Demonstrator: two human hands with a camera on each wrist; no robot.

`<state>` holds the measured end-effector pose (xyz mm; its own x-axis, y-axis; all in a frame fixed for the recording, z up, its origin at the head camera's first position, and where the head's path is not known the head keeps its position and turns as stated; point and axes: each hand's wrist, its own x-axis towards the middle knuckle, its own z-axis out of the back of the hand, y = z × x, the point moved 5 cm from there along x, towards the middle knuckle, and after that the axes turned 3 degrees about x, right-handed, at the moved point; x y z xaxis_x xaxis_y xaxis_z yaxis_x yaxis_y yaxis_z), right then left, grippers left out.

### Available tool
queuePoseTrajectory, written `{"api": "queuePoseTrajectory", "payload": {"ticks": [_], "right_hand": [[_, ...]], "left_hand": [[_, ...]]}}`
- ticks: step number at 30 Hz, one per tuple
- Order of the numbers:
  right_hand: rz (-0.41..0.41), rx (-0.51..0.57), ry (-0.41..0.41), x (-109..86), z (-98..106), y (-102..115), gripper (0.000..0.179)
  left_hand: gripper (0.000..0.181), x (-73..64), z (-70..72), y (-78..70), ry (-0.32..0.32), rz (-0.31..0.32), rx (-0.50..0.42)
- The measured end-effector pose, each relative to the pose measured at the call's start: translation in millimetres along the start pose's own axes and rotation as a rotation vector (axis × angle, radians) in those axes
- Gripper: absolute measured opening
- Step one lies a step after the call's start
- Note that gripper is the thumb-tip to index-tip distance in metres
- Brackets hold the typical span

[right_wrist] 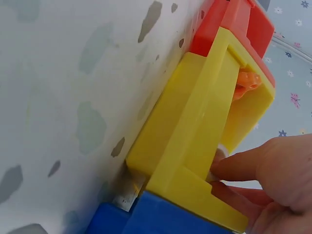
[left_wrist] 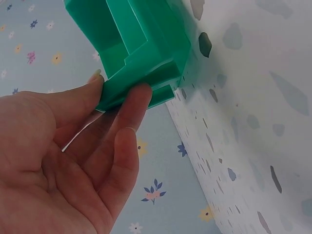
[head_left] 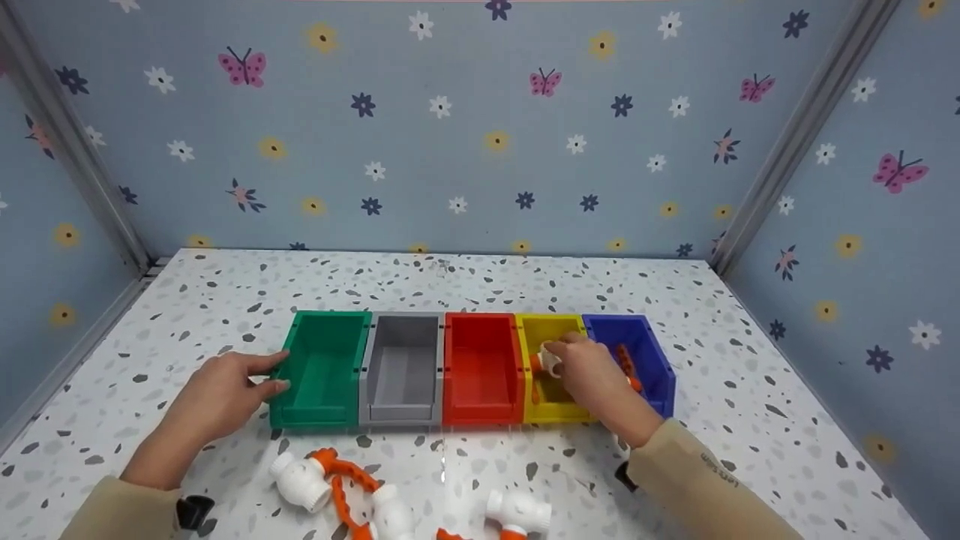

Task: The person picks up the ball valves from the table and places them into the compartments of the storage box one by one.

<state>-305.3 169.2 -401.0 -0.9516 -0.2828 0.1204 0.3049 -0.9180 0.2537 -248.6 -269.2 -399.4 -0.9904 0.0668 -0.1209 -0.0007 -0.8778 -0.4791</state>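
Observation:
My left hand (head_left: 217, 394) grips the side wall of the green bin (head_left: 330, 319) at the left end of a row of bins. In the left wrist view, thumb and fingers lie on either side of the green edge. My right hand (head_left: 600, 379) reaches into the yellow bin (head_left: 551, 322) and pinches a white plastic piece (head_left: 550, 361) with an orange end (head_left: 535, 363), mostly covered by the fingers. An orange part (right_wrist: 248, 80) shows inside the yellow bin in the right wrist view.
Between green and yellow stand a grey bin (head_left: 401, 412) and a red bin (head_left: 482, 416). The blue bin (head_left: 660, 375) at the right end holds an orange piece (head_left: 625, 361). White-and-orange pieces (head_left: 304, 484) lie in front, including a T-shaped one (head_left: 519, 510). Patterned walls surround the table.

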Motion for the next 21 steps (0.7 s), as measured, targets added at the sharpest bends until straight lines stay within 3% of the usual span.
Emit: {"api": "queuePoseTrajectory", "payload": {"ticks": [11, 16, 21], "right_hand": [[0.057, -0.016, 0.096, 2.5, -5.3, 6.5, 0.019], [0.036, -0.023, 0.099, 0.7, -3.6, 6.1, 0.034], [0.056, 0.005, 0.065, -4.8, 3.8, 6.9, 0.036]], "left_hand": [[0.058, 0.7, 0.8, -1.9, -0.004, -0.025, 0.031], [0.058, 0.3, 0.6, -1.6, -0.002, -0.021, 0.03], [0.057, -0.5, 0.9, -2.0, -0.007, -0.026, 0.029]]}}
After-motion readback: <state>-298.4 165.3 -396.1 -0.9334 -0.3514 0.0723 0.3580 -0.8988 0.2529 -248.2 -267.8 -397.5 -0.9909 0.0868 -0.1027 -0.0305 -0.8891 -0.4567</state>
